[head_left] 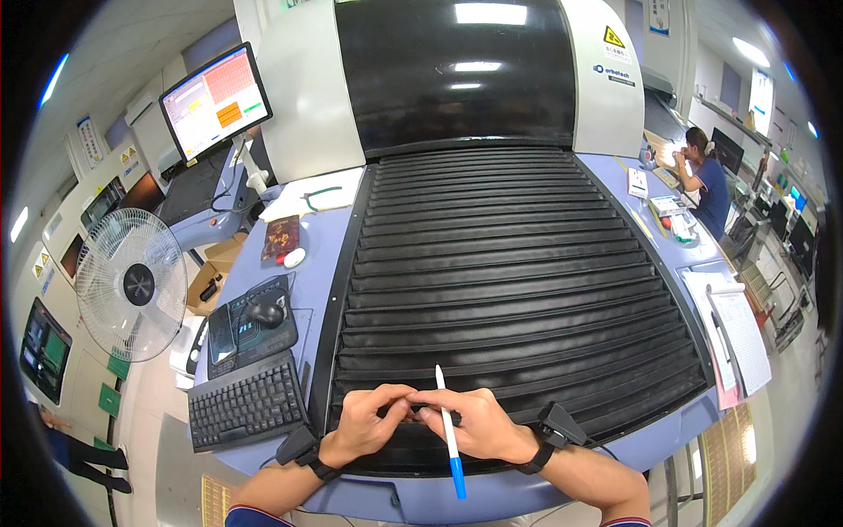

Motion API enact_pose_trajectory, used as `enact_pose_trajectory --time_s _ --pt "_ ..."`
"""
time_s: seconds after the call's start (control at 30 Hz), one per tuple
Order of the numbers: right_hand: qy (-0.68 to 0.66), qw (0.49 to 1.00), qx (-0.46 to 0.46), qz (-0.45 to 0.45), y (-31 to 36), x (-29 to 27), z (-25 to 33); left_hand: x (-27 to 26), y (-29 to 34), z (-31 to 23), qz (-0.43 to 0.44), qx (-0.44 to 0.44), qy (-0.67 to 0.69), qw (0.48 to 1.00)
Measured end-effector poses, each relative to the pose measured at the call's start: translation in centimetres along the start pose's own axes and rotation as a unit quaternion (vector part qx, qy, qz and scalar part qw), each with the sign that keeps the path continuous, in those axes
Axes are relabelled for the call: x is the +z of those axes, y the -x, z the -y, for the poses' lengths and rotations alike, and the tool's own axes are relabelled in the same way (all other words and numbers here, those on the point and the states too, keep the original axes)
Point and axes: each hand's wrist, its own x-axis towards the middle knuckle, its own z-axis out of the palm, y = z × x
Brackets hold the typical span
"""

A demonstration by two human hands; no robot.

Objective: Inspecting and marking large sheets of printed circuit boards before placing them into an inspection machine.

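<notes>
At the near edge of the black ribbed shutter, both hands meet on its small black handle.
Left hand pinches the handle, grip clenched on it; right hand grasps a white pen with blue cap, its fingertips touching the handle too. A keyboard lies on the bench to the left.

A pale blue bench frames a black ribbed shutter. On its left side lie a black keyboard, a mouse on a dark mat and green-handled pliers; a clipboard of papers rests at right.
</notes>
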Motion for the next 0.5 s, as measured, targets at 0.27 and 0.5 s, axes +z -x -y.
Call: enact_pose_trajectory --time_s 0.27,0.5 --pt "-0.001 1.0 0.007 -0.024 0.25 -0.08 0.0 0.03 0.25 0.54 -0.011 -0.045 0.011 0.999" --pt "0.0 0.999 0.032 -0.014 0.23 -0.08 0.02 0.22 0.06 0.37 -0.009 -0.009 0.015 1.0"
